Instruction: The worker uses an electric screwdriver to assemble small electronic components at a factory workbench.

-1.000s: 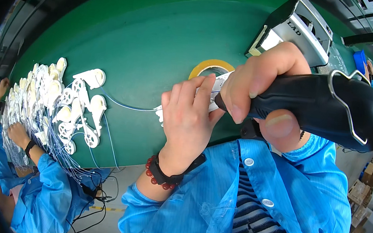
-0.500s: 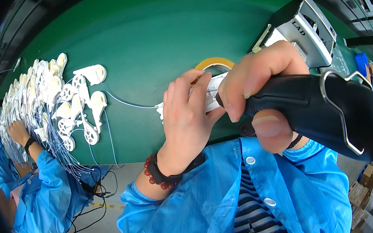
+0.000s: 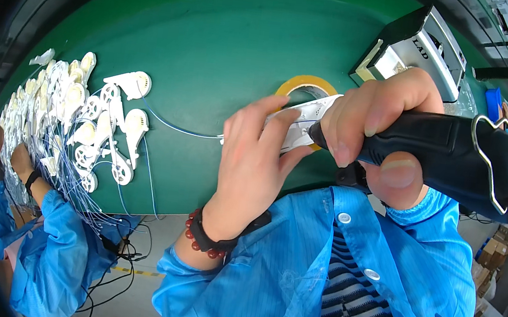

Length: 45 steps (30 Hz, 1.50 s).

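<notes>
My right hand (image 3: 379, 128) grips a black electric screwdriver (image 3: 456, 161) with a wire hanger loop, its tip pressed against a small white plastic part (image 3: 306, 122). My left hand (image 3: 255, 162) holds that white part from below, fingers wrapped around it, over the green table (image 3: 217, 46). A thin blue wire (image 3: 175, 127) runs from the part toward the left. Behind the hands a roll of yellow tape (image 3: 304, 85) lies on the table.
A heap of white plastic parts with blue wires (image 3: 81, 118) lies at the left of the table. A grey and black box device (image 3: 416, 48) stands at the back right. Another person in a blue coat (image 3: 46, 247) works at the lower left.
The view has shifted slightly and the hands with the screwdriver and white part sit a little closer and higher. The screwdriver stays pressed on the part.
</notes>
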### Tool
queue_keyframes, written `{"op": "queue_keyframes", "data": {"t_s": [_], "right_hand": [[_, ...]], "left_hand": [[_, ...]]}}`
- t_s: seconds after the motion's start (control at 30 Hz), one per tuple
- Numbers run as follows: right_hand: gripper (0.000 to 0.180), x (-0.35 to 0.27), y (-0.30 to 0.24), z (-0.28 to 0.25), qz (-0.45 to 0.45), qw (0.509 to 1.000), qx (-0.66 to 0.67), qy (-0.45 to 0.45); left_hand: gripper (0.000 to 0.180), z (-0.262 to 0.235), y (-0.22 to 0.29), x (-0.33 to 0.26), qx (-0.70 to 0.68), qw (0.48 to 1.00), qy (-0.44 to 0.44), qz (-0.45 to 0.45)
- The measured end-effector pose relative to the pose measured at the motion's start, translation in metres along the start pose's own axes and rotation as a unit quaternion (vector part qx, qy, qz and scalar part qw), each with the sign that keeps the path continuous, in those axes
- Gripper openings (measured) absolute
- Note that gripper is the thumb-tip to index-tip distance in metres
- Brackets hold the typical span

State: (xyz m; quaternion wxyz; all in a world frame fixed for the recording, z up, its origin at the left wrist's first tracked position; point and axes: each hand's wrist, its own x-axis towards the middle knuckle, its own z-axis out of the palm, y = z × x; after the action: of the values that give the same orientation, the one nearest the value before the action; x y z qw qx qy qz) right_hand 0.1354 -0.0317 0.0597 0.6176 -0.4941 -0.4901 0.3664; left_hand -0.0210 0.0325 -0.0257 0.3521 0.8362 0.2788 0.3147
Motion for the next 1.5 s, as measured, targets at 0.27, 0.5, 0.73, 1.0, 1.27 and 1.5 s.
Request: {"op": "queue_keyframes", "data": {"t_s": [0.27, 0.5, 0.73, 1.0, 1.27, 1.5], "right_hand": [[0.051, -0.002, 0.003, 0.000, -0.028, 0.997, 0.050, -0.059], [0.047, 0.000, 0.009, 0.004, -0.080, 0.993, 0.033, -0.079], [0.048, -0.001, 0.009, 0.004, -0.064, 0.994, 0.049, -0.077], [0.045, 0.006, 0.014, 0.003, -0.058, 0.997, 0.029, -0.050], [0.045, 0.005, -0.001, -0.033, -0.147, 0.967, 0.208, -0.033], [0.031, -0.017, 0.036, -0.028, -0.091, 0.946, -0.012, -0.311]], "left_hand": [[0.034, -0.012, -0.021, -0.015, 0.075, 0.987, -0.078, 0.118], [0.034, -0.009, -0.026, -0.015, 0.059, 0.988, -0.075, 0.120], [0.035, -0.008, -0.024, -0.018, 0.057, 0.989, -0.075, 0.110], [0.034, -0.012, -0.027, -0.011, 0.042, 0.989, -0.065, 0.123], [0.036, -0.049, -0.017, 0.029, 0.079, 0.994, -0.049, 0.060], [0.032, -0.068, -0.033, 0.179, 0.322, 0.853, 0.239, 0.335]]}}
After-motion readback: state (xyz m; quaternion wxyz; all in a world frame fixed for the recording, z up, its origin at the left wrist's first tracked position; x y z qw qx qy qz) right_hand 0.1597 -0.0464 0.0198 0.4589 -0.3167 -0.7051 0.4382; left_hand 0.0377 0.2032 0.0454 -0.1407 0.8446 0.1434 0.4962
